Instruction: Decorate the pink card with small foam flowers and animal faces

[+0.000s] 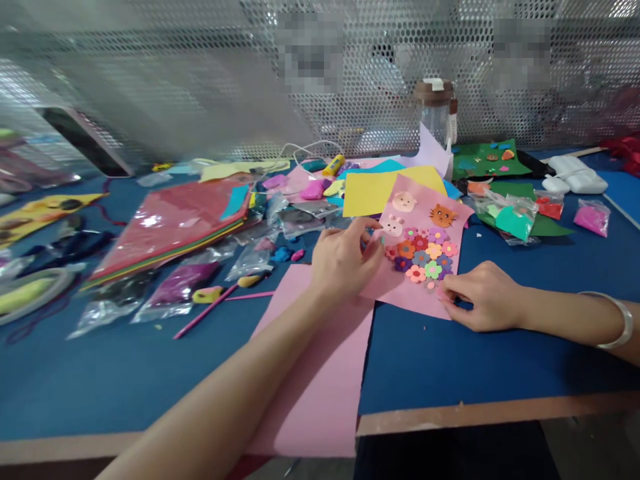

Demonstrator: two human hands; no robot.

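Note:
A pink card (423, 220) lies on the blue table (475, 360). It bears a cluster of colourful foam flowers (424, 255), two pale animal faces and an orange cat face (443, 215). My left hand (345, 260) rests on the card's left edge, its fingers pinched beside the flowers on something I cannot make out. My right hand (483, 295) lies curled on the card's lower right corner and presses it down. A larger pink sheet (320, 373) lies under my left forearm and hangs over the table's front edge.
A stack of coloured sheets in plastic (175, 223) lies at the left, with small bags and a pink stick (207, 310) in front. Yellow paper (373, 192), a green sheet (487, 159), a jar (434, 110) and foam bags stand behind. A perforated metal screen closes the back.

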